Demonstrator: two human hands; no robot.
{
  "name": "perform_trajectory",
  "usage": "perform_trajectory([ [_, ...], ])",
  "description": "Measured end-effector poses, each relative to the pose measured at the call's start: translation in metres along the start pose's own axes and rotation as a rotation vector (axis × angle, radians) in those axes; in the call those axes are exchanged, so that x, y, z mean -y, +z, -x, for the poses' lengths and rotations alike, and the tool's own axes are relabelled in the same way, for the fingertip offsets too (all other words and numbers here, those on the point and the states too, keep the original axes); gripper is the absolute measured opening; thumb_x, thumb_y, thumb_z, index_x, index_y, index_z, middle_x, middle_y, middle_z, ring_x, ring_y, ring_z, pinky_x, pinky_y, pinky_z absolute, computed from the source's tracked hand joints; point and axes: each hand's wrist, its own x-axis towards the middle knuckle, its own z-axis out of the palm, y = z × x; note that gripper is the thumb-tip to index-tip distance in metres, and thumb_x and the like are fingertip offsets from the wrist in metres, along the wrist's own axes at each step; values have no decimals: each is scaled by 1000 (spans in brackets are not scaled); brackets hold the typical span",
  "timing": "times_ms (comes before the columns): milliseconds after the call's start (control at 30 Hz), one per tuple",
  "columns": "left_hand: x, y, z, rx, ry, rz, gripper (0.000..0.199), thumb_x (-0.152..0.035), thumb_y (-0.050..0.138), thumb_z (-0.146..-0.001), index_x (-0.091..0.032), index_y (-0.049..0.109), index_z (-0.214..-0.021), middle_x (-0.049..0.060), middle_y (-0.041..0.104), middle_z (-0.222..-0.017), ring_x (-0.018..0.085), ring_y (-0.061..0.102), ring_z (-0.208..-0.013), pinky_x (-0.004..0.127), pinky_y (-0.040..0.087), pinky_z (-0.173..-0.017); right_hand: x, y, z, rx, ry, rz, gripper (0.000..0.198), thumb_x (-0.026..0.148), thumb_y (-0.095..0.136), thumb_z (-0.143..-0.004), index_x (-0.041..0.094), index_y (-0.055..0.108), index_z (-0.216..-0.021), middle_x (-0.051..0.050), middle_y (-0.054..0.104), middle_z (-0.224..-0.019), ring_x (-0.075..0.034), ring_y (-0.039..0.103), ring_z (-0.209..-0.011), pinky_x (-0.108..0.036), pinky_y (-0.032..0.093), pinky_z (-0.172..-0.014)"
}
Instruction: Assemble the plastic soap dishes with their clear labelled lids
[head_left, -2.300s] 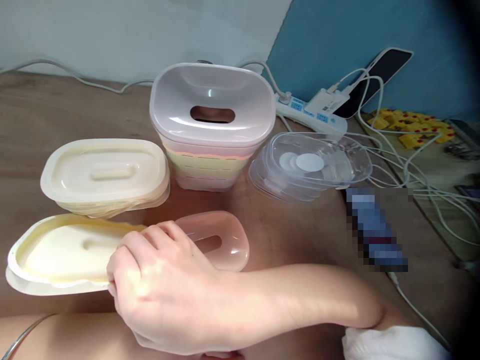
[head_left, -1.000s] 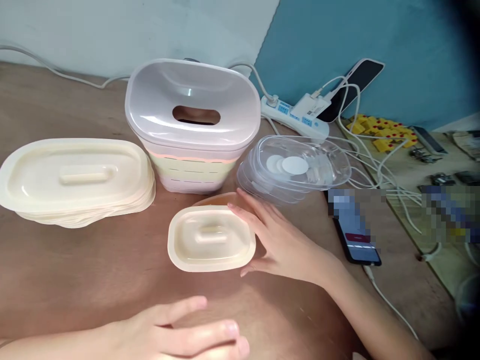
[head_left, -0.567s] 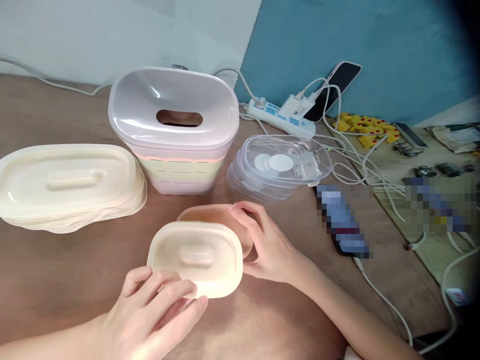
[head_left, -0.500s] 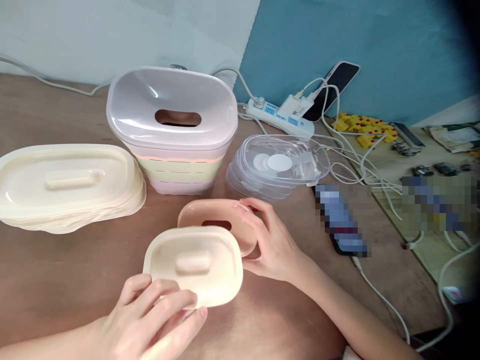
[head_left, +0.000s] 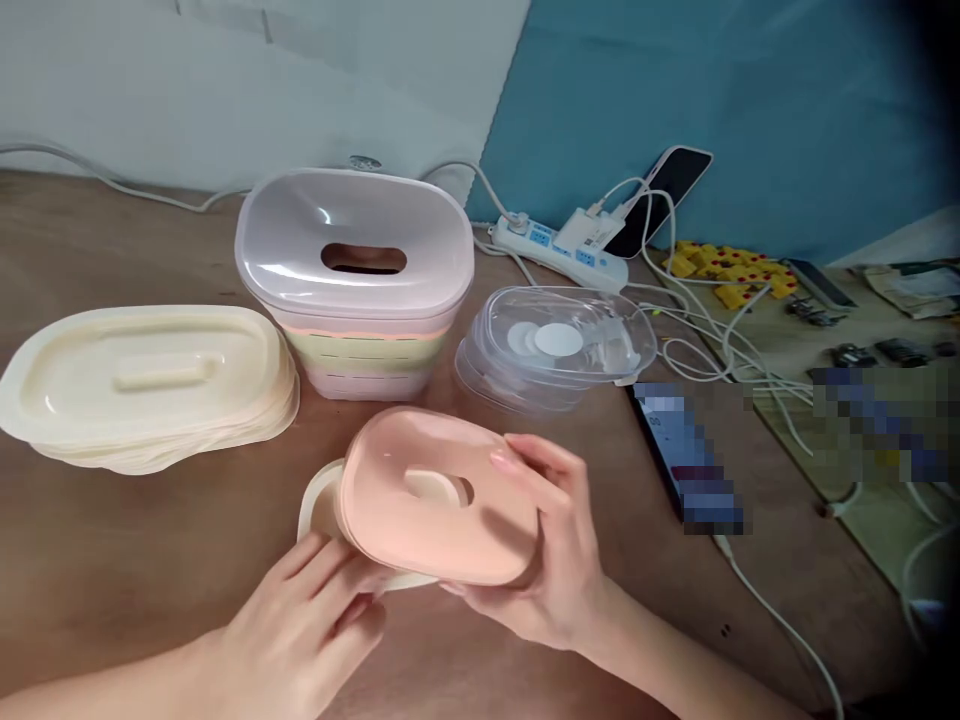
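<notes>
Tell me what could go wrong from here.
The cream piece might slip: the left hand seems to grip only its near edge, under the peach piece in the right hand.
The cream stack has uneven edges, so a bump could perhaps slide it.
The right forearm might snag the white cable beside it.

1 pink lid (head_left: 450,535), 1 cream lid (head_left: 321,500), 3 stks (head_left: 367,355), 2+ phones (head_left: 682,450), 1 pwr strip (head_left: 559,255).

White and blue walls (head_left: 675,80) back a brown table (head_left: 112,560).
</notes>
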Motion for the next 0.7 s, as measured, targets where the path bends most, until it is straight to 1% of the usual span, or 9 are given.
perform_trajectory([
  [100, 3, -1, -5, -19, -5, -76, 34, -5, 35, -91, -15, 54, -64, 6, 65, -84, 17, 48, -70, 31, 31, -61, -11, 12, 4, 57, -5, -47, 76, 44, 68, -74, 16, 33, -135, -18, 37, -124, -33, 43, -115, -50, 49, -89],
  [167, 2, -1, -5, -26, -5, -90, 33, -5, 34, -93, -14, 58, -72, 5, 64, -83, 17, 49, -72, 32, 32, -64, -16, 17, 5, 83, 19, -89, 76, 45, 67, -75, 17, 32, -136, -17, 37, -126, -32, 42, -117, -50, 48, -92],
  [233, 1, -2, -2, -42, -20, -93, 27, -6, 37, -92, -16, 62, -85, 6, 62, -87, 19, 51, -79, 33, 36, -69, -19, 19, 4, 102, 38, -123, 75, 47, 67, -76, 19, 31, -136, -17, 38, -127, -32, 42, -118, -50, 47, -94],
  [333, 6, -7, 2, -180, -64, -91, 14, -10, 59, -86, -20, 59, -95, 4, 53, -93, 18, 51, -83, 32, 42, -74, -17, 19, 5, 107, 43, -150, 76, 50, 67, -76, 19, 31, -136, -16, 38, -126, -31, 43, -118, -49, 47, -94],
  [400, 16, -13, 1, -220, -89, -88, 27, -18, 70, -80, -22, 55, -103, 5, 50, -101, 20, 52, -90, 35, 44, -79, -13, 20, 6, 102, 26, -152, 78, 50, 68, -75, 18, 31, -135, -17, 37, -125, -31, 42, -118, -49, 47, -94],
  [467, 29, -20, -4, -132, -89, -64, 48, -31, 68, -82, -23, 46, -123, 11, 47, -119, 27, 49, -109, 42, 43, -90, -9, 21, 8, 115, -5, -150, 79, 49, 68, -75, 17, 29, -136, -17, 35, -126, -32, 40, -119, -49, 47, -94],
  [533, 40, -25, -8, -7, -78, -8, 69, -40, 62, -85, -24, 25, -142, 16, 35, -137, 33, 37, -126, 50, 39, -98, -7, 23, 9, 161, -30, -156, 79, 48, 67, -76, 17, 27, -137, -18, 32, -127, -32, 38, -121, -48, 47, -95],
  [600, 47, -28, -9, 82, -98, 67, 83, -44, 61, -85, -26, 10, -147, 17, 23, -147, 36, 29, -134, 55, 37, -101, -6, 25, 10, 201, -46, -170, 80, 46, 67, -77, 17, 25, -138, -18, 30, -128, -31, 37, -122, -47, 47, -96],
  [700, 51, -26, -8, 166, -159, 155, 90, -44, 65, -81, -26, 8, -148, 17, 17, -151, 38, 27, -135, 58, 37, -101, -6, 27, 9, 211, -55, -185, 81, 45, 67, -77, 17, 23, -139, -17, 28, -129, -31, 36, -123, -46, 46, -98],
])
